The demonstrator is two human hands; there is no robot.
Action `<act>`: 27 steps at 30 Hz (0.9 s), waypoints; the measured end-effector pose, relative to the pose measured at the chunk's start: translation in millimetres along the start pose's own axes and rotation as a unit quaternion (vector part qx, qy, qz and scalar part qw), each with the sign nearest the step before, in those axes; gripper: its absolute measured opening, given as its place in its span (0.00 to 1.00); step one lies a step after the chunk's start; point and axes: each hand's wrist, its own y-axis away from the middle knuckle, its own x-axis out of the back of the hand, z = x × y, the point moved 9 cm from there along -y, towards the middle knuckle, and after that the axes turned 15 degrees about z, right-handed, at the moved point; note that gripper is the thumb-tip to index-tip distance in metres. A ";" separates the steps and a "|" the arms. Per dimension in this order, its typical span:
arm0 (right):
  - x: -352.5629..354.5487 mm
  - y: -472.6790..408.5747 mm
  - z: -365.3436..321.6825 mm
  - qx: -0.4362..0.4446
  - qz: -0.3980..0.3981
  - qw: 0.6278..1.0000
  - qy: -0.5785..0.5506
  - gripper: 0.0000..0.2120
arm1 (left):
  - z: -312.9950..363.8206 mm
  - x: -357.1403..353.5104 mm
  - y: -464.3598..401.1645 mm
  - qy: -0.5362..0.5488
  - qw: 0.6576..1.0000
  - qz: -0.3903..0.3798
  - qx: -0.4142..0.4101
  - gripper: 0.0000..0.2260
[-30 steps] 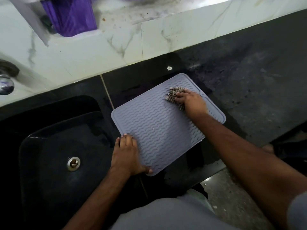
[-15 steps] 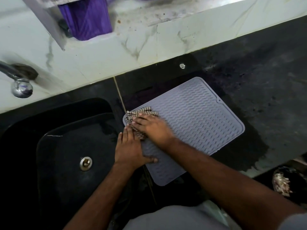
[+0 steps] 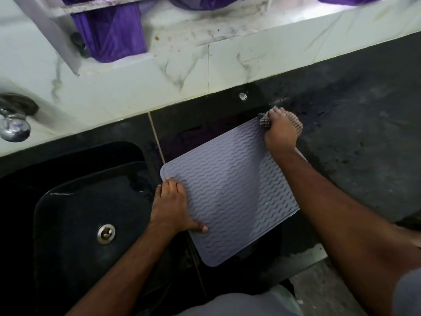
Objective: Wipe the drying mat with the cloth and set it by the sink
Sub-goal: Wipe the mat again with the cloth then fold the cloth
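A grey ribbed drying mat [image 3: 227,190] lies flat on the black counter [image 3: 353,137], just right of the black sink [image 3: 79,213]. My left hand [image 3: 173,206] presses flat on the mat's near-left edge, fingers together, thumb stretched along the rim. My right hand [image 3: 281,133] is at the mat's far right corner, closed on a checked cloth [image 3: 296,124] that bulges out behind the knuckles and beside the fingers. My right forearm crosses the mat's right side and hides that edge.
A chrome tap [image 3: 13,126] sticks out from the marble-tiled wall [image 3: 159,83] at the far left. A purple bag [image 3: 109,35] hangs on the ledge above. The sink's drain [image 3: 106,233] shows in the basin. A small bright speck [image 3: 243,96] lies on the counter behind the mat.
My right hand swept the cloth from the mat's far side to the left corner by the sink, then back to the far right corner. My left hand has stayed on the near-left edge.
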 end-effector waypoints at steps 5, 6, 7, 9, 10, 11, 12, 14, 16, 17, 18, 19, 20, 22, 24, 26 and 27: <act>-23.2 61.6 -54.7 0.022 -0.056 0.998 -0.027 0.34 | -4.3 -11.3 1.2 0.029 0.999 -0.029 0.025 0.73; -25.3 75.2 -72.0 0.043 -0.067 0.996 -0.043 0.33 | -5.2 -13.1 2.3 0.035 0.998 -0.035 0.028 0.74; -26.3 89.5 -91.4 0.069 -0.091 0.992 -0.062 0.31 | -5.5 -14.2 2.7 0.040 0.998 -0.039 0.029 0.74; -33.3 119.5 -127.2 0.128 -0.163 0.973 -0.105 0.27 | -4.7 -13.7 2.3 0.046 0.998 -0.042 0.030 0.74; -34.5 135.2 -142.6 0.153 -0.203 0.958 -0.132 0.25 | -4.2 -12.9 2.3 0.047 0.998 -0.042 0.030 0.74; -35.0 150.2 -155.4 0.174 -0.235 0.943 -0.159 0.25 | -4.2 -12.7 2.7 0.047 0.998 -0.040 0.029 0.74; -35.0 164.1 -165.2 0.193 -0.251 0.931 -0.183 0.26 | -4.1 -12.5 2.6 0.046 0.998 -0.035 0.028 0.74; -34.4 193.2 -177.7 0.241 -0.264 0.914 -0.192 0.27 | -4.8 -12.6 5.0 0.038 0.999 -0.022 0.027 0.74; -34.2 214.6 -179.4 0.299 -0.273 0.898 -0.173 0.28 | -6.7 -14.5 8.2 0.028 0.999 -0.016 0.032 0.74; -33.0 216.6 -176.1 0.317 -0.283 0.889 -0.169 0.28 | -7.0 -14.5 9.1 0.022 0.999 -0.012 0.032 0.74; -33.6 217.1 -169.5 0.346 -0.298 0.874 -0.166 0.27 | -7.3 -13.3 10.2 0.019 0.999 -0.007 0.032 0.74; -33.0 214.8 -160.4 0.374 -0.320 0.856 -0.162 0.26 | -7.9 -12.3 10.8 0.019 0.999 -0.004 0.033 0.73; -28.3 209.8 -148.8 0.399 -0.339 0.837 -0.155 0.26 | -7.9 -11.9 11.4 0.023 0.999 -0.007 0.033 0.73; -17.2 184.7 -117.4 0.430 -0.357 0.821 -0.117 0.28 | -8.1 -13.1 12.2 0.027 0.999 -0.013 0.032 0.73; -2.8 148.4 -85.3 0.417 -0.337 0.843 -0.049 0.29 | -7.8 -12.5 14.8 0.029 0.999 -0.011 0.028 0.72; 4.6 108.5 -51.2 0.339 -0.279 0.898 0.019 0.25 | -8.0 -12.1 16.1 0.032 0.999 -0.007 0.028 0.72; 6.8 94.3 -35.7 0.288 -0.236 0.926 0.058 0.25 | -7.8 -11.9 15.8 0.034 0.999 -0.005 0.029 0.72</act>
